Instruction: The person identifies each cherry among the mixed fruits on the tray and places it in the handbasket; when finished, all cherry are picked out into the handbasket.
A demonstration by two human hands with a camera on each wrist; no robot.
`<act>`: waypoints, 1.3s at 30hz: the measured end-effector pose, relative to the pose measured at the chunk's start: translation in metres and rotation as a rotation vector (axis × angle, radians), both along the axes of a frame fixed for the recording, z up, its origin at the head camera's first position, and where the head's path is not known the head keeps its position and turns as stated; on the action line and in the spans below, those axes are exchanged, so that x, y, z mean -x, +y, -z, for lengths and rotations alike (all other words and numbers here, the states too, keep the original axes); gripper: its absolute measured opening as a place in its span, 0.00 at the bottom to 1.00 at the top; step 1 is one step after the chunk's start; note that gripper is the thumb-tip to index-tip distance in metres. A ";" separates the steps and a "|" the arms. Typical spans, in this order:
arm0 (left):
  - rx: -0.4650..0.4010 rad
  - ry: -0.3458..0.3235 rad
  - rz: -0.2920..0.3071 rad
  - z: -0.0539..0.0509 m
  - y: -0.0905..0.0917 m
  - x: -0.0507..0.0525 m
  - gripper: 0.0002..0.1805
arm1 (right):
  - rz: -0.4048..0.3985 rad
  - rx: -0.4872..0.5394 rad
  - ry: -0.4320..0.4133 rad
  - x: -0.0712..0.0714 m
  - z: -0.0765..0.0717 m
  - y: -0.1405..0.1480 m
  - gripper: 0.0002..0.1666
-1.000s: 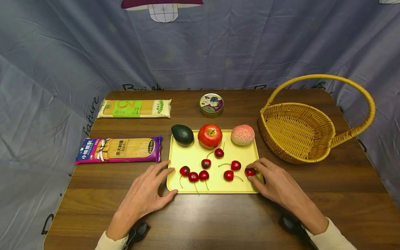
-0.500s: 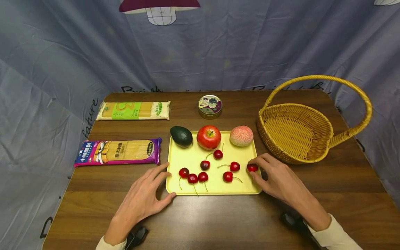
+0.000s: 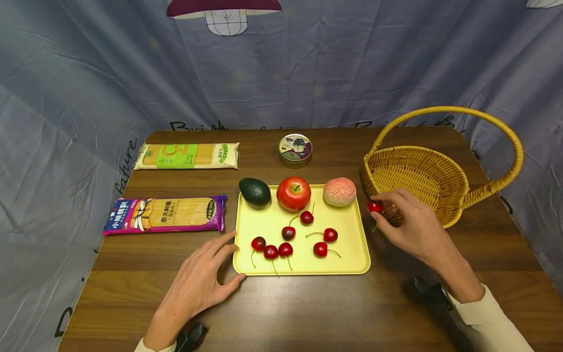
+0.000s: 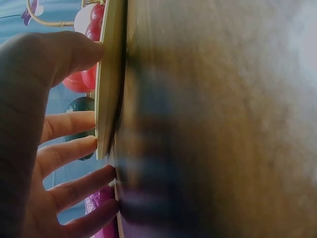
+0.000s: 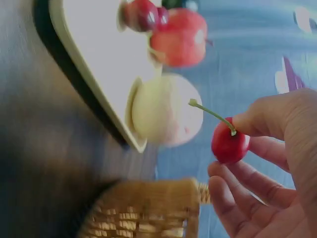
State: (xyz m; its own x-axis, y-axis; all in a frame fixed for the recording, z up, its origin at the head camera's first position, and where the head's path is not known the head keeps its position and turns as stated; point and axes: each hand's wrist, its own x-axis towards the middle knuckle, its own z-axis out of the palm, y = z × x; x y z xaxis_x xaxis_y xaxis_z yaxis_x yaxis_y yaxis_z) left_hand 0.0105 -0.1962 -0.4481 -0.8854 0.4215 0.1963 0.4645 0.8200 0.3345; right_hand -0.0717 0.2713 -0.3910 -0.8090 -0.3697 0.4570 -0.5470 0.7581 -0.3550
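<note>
My right hand (image 3: 415,227) pinches a red cherry (image 3: 375,207) between thumb and fingers, in the gap between the yellow tray (image 3: 352,264) and the wicker basket (image 3: 413,171). In the right wrist view the cherry (image 5: 230,143) hangs clear of the table, its green stem sticking out. My left hand (image 3: 198,281) touches the tray's left edge with spread fingers; in the left wrist view its thumb and two fingertips meet the tray's rim (image 4: 110,79). Several cherries (image 3: 285,250) lie on the tray, below an avocado (image 3: 255,192), a red apple (image 3: 293,193) and a pink peach (image 3: 339,191).
Two pasta packs, one green (image 3: 186,156) and one purple (image 3: 164,214), lie at the left of the wooden table. A round tin (image 3: 295,150) stands behind the tray. The basket's tall handle (image 3: 512,142) arches up at the right. A grey curtain hangs behind.
My right hand has lifted the cherry off the tray's right side and moved right, past the rim toward the basket. My left hand stays nearly in place at the tray's left edge.
</note>
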 end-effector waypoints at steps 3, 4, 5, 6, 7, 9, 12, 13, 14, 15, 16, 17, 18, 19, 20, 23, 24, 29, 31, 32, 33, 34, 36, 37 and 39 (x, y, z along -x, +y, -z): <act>0.003 0.003 -0.005 0.000 0.000 -0.001 0.33 | 0.019 0.043 0.028 0.011 -0.001 0.010 0.25; 0.003 0.003 -0.005 0.000 0.000 -0.001 0.33 | 0.023 0.057 0.034 0.014 -0.001 0.012 0.25; 0.003 0.003 -0.006 0.000 0.000 -0.001 0.33 | 0.025 0.071 0.039 0.018 -0.001 0.015 0.25; 0.002 0.003 -0.005 0.000 -0.001 -0.001 0.33 | 0.028 0.087 0.044 0.021 0.000 0.017 0.24; 0.001 0.002 -0.004 0.000 -0.001 -0.001 0.33 | 0.027 0.100 0.050 0.024 0.001 0.019 0.24; 0.000 0.000 -0.002 0.000 -0.001 -0.001 0.32 | 0.032 0.120 0.062 0.029 0.003 0.022 0.23; 0.003 -0.005 0.001 0.000 -0.002 -0.001 0.32 | 0.045 0.131 0.079 0.036 0.007 0.026 0.21; 0.004 -0.006 0.001 0.000 -0.003 -0.001 0.32 | 0.048 0.132 0.080 0.039 0.008 0.027 0.21; 0.005 -0.008 0.000 0.000 -0.003 -0.001 0.32 | 0.052 0.131 0.080 0.041 0.009 0.028 0.20; 0.005 -0.010 -0.001 0.000 -0.003 -0.001 0.32 | 0.056 0.131 0.077 0.043 0.010 0.029 0.20; 0.006 -0.012 -0.002 0.000 -0.003 -0.001 0.32 | 0.058 0.129 0.074 0.045 0.011 0.030 0.20; 0.006 -0.014 -0.003 0.000 -0.003 -0.001 0.32 | 0.061 0.127 0.067 0.047 0.012 0.031 0.20; 0.006 -0.015 -0.004 0.000 -0.003 -0.001 0.32 | 0.064 0.126 0.059 0.049 0.012 0.032 0.20; 0.005 -0.016 -0.005 0.001 -0.003 -0.001 0.32 | 0.068 0.123 0.051 0.050 0.013 0.034 0.20; 0.005 -0.015 -0.005 0.001 -0.003 0.000 0.32 | 0.075 0.121 0.043 0.052 0.014 0.035 0.20; 0.003 -0.011 -0.005 0.001 -0.003 0.000 0.32 | 0.099 0.117 0.005 0.057 0.018 0.039 0.20; 0.002 -0.009 -0.004 0.001 -0.003 0.000 0.32 | 0.109 0.119 -0.010 0.058 0.019 0.040 0.20; 0.004 -0.008 -0.004 0.000 -0.003 0.001 0.32 | 0.147 0.112 -0.078 0.064 0.022 0.044 0.20; 0.005 -0.011 -0.004 0.000 -0.003 0.001 0.32 | 0.162 0.094 -0.112 0.067 0.022 0.044 0.21; 0.005 -0.011 -0.004 0.000 -0.003 0.001 0.32 | 0.165 0.083 -0.128 0.069 0.022 0.045 0.21; 0.007 -0.013 -0.005 0.000 -0.003 0.001 0.32 | 0.168 0.068 -0.144 0.070 0.023 0.045 0.21; 0.006 -0.014 -0.006 0.000 -0.003 0.001 0.32 | 0.170 0.057 -0.162 0.072 0.023 0.045 0.22; 0.006 -0.016 -0.006 0.000 -0.003 0.001 0.32 | 0.166 0.032 -0.185 0.076 0.025 0.046 0.22; 0.005 -0.017 -0.007 0.000 -0.003 0.001 0.32 | 0.159 0.020 -0.190 0.078 0.026 0.046 0.22; 0.005 -0.020 -0.008 0.000 -0.003 0.001 0.32 | 0.144 -0.001 -0.198 0.082 0.028 0.046 0.22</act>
State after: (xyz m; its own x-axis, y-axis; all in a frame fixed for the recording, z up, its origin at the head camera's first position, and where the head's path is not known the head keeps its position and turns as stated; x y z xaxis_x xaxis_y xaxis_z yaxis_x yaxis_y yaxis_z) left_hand 0.0099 -0.1990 -0.4479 -0.8923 0.4154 0.1767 0.4514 0.8251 0.3397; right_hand -0.1533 0.3177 -0.4188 -0.9272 -0.2440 0.2843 -0.3529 0.8236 -0.4441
